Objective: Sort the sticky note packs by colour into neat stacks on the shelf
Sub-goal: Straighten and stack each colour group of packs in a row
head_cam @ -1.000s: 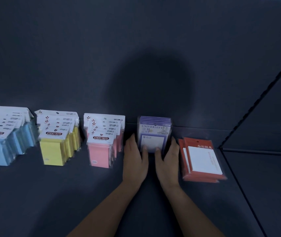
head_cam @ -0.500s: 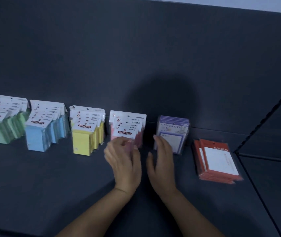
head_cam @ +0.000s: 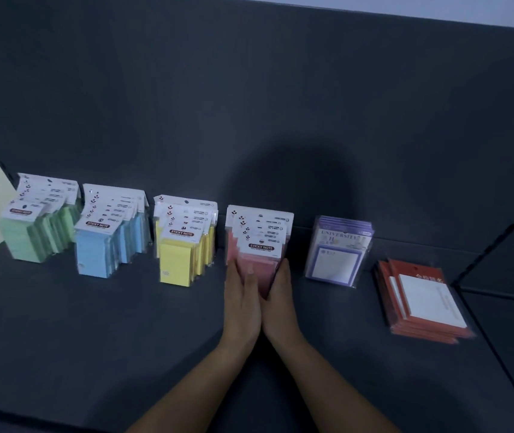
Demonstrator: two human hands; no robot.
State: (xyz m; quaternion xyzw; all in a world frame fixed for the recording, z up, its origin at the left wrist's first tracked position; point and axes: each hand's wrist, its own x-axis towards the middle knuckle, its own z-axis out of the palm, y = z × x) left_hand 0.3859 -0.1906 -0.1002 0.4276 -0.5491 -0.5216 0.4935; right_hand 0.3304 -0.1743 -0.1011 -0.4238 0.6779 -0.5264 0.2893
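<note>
Pink sticky note packs (head_cam: pixel 260 245), film-wrapped rectangular pads with white card headers, are standing at 12 o'clock, left hand (head_cam: pixel 241 304) and right hand (head_cam: pixel 281 303) pressing their sides, fingers straight and together.

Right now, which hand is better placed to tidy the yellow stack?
Probably left: the left hand flanks the pink stack beside the yellow stack; the right hand sits across it, nearer the purple packs.

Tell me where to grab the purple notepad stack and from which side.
Take the purple notepad stack by its two side edges, coming from the front. It stands leaning back toward the back wall, face forward, with bare shelf on both sides, which probably leaves room at each edge.
</note>
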